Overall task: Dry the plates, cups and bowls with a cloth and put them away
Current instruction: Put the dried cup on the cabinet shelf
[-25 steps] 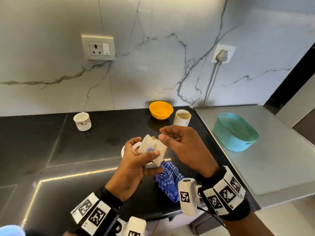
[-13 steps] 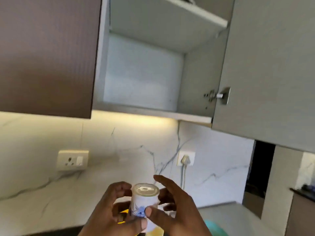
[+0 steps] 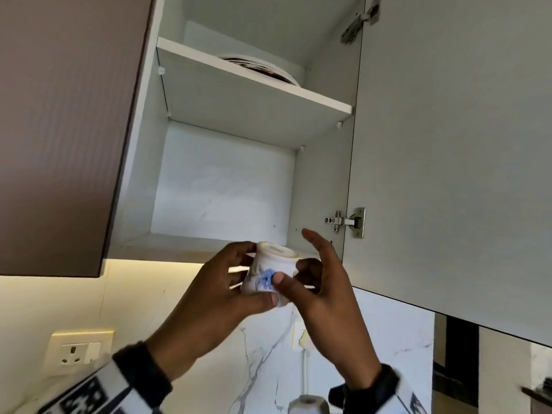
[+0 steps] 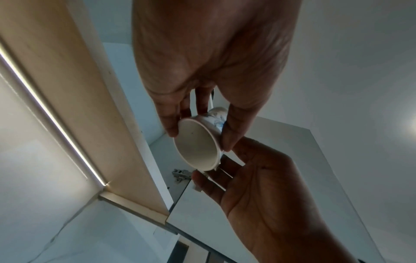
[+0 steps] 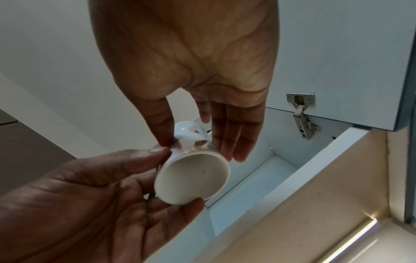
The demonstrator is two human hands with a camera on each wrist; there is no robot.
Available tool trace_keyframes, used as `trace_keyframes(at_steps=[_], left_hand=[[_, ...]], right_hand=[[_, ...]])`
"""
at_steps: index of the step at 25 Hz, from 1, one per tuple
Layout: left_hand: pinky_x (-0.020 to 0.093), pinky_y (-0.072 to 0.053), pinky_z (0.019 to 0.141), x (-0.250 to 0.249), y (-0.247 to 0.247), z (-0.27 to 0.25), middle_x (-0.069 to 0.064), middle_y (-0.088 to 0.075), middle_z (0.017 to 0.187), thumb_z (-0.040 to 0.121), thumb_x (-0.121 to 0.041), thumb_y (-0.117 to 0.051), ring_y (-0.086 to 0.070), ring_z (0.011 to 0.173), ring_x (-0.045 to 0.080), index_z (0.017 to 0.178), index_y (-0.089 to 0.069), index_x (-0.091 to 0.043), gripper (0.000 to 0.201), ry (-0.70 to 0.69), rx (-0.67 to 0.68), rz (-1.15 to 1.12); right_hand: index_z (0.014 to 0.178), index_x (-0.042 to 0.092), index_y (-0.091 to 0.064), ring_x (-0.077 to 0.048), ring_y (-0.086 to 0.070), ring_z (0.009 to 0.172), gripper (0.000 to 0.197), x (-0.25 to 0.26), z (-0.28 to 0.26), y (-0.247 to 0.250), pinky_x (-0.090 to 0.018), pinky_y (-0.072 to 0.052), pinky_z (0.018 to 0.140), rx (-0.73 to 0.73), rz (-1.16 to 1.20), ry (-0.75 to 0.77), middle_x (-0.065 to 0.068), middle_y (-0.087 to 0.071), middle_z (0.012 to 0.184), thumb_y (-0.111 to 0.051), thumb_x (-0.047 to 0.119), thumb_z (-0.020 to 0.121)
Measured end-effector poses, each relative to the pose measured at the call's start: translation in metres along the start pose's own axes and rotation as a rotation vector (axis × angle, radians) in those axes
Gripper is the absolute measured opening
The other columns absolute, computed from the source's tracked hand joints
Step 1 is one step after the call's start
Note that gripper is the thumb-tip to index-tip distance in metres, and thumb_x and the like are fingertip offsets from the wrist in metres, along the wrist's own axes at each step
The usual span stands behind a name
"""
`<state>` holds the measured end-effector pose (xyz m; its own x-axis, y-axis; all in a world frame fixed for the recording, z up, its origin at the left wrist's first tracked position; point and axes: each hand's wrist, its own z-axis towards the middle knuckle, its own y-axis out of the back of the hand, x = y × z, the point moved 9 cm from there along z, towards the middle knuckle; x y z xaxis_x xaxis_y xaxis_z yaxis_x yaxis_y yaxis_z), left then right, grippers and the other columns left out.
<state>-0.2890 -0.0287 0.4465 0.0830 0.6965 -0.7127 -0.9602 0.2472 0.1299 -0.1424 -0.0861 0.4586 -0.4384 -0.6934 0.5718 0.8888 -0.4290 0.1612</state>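
Below the open cupboard (image 3: 227, 186), cup (image 3: 268, 271) is now up at the lower shelf's (image 3: 167, 245) front edge, base up, mouth down; a sec ago it was low over the counter w/ the cloth beside it. Left hand (image 3: 221, 297) grasps it, thumb and fingers round the wall. Right hand (image 3: 316, 291) pinches it w/ thumb, other fingers extended, one clear of the cup. Drying looks done for this cup; putting away is underway. Plates (image 3: 263, 68) already sit on the upper shelf.
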Motion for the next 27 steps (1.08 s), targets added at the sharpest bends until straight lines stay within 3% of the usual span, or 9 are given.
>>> trace_keyframes(at_steps=[3, 6, 8, 11, 15, 18, 22, 24, 27], left_hand=[[0.025, -0.055, 0.078, -0.002, -0.013, 0.034, -0.019, -0.067, 0.096, 0.050, -0.031, -0.091, -0.067, 0.094, 0.006, 0.107, -0.058, -0.046, 0.067, -0.025, -0.034, 0.077], [0.023, -0.053, 0.076, -0.004, -0.027, 0.069, -0.007, -0.066, 0.103, 0.066, -0.021, -0.089, -0.066, 0.095, 0.010, 0.121, -0.056, -0.035, 0.065, -0.015, -0.032, 0.157], [0.022, -0.051, 0.076, -0.008, -0.033, 0.096, -0.001, -0.066, 0.108, 0.070, -0.019, -0.086, -0.065, 0.096, 0.014, 0.126, -0.056, -0.026, 0.064, 0.001, -0.017, 0.197], [0.030, -0.051, 0.084, -0.014, -0.036, 0.139, 0.002, -0.069, 0.107, 0.069, -0.018, -0.086, -0.066, 0.097, 0.017, 0.126, -0.057, -0.019, 0.064, 0.000, -0.012, 0.324], [0.028, -0.047, 0.076, 0.002, -0.045, 0.176, 0.006, -0.069, 0.103, 0.070, -0.020, -0.084, -0.065, 0.093, 0.020, 0.116, -0.063, -0.012, 0.051, 0.073, 0.021, 0.507], [0.033, -0.051, 0.084, 0.023, -0.057, 0.190, 0.010, -0.069, 0.102, 0.070, -0.021, -0.084, -0.066, 0.094, 0.025, 0.106, -0.064, -0.008, 0.044, 0.137, 0.051, 0.576], [0.026, -0.045, 0.069, 0.049, -0.078, 0.197, 0.008, -0.065, 0.091, 0.069, -0.021, -0.085, -0.062, 0.085, 0.023, 0.101, -0.063, -0.007, 0.041, 0.214, 0.087, 0.601], [0.026, -0.042, 0.068, 0.058, -0.087, 0.198, 0.005, -0.062, 0.090, 0.068, -0.023, -0.085, -0.060, 0.083, 0.022, 0.104, -0.063, -0.007, 0.044, 0.238, 0.098, 0.640], [0.026, -0.044, 0.071, 0.066, -0.100, 0.203, 0.010, -0.063, 0.097, 0.073, -0.020, -0.081, -0.063, 0.092, 0.026, 0.110, -0.061, -0.005, 0.045, 0.255, 0.126, 0.652]], right_hand=[[0.134, 0.042, -0.042, -0.009, -0.064, 0.083, 0.068, -0.012, 0.033, 0.016, -0.032, -0.054, 0.083, -0.032, -0.031, -0.006, 0.003, -0.060, 0.088, -0.077, 0.024, 0.079], [0.137, 0.040, -0.037, -0.019, -0.067, 0.088, 0.071, -0.023, 0.069, 0.029, -0.044, -0.054, 0.087, -0.038, -0.049, -0.017, -0.007, -0.066, 0.091, -0.075, 0.025, 0.080], [0.141, 0.037, -0.033, -0.021, -0.066, 0.089, 0.073, -0.024, 0.094, 0.035, -0.042, -0.054, 0.085, -0.011, -0.085, -0.029, -0.010, -0.065, 0.091, -0.073, 0.020, 0.082], [0.145, 0.032, -0.026, -0.018, -0.064, 0.089, 0.079, -0.024, 0.136, 0.037, -0.025, -0.049, 0.076, 0.051, -0.223, -0.040, -0.002, -0.064, 0.093, -0.071, 0.016, 0.082], [0.148, 0.032, -0.017, -0.026, -0.063, 0.090, 0.089, -0.049, 0.175, 0.033, -0.037, -0.053, 0.081, 0.129, -0.380, -0.115, -0.015, -0.063, 0.114, -0.072, 0.020, 0.080], [0.151, 0.032, -0.010, -0.027, -0.064, 0.090, 0.090, -0.075, 0.187, 0.030, -0.037, -0.057, 0.077, 0.197, -0.486, -0.204, -0.016, -0.055, 0.126, -0.068, 0.018, 0.083], [0.152, 0.030, -0.005, -0.025, -0.067, 0.079, 0.088, -0.101, 0.186, 0.034, -0.035, -0.060, 0.069, 0.251, -0.578, -0.324, -0.016, -0.055, 0.124, -0.062, 0.014, 0.087], [0.152, 0.031, -0.005, -0.025, -0.064, 0.076, 0.088, -0.112, 0.183, 0.038, -0.034, -0.060, 0.067, 0.258, -0.610, -0.366, -0.018, -0.057, 0.122, -0.062, 0.014, 0.087], [0.151, 0.030, -0.005, -0.028, -0.061, 0.093, 0.086, -0.118, 0.183, 0.043, -0.040, -0.057, 0.082, 0.238, -0.668, -0.381, -0.021, -0.052, 0.131, -0.060, 0.016, 0.086]])
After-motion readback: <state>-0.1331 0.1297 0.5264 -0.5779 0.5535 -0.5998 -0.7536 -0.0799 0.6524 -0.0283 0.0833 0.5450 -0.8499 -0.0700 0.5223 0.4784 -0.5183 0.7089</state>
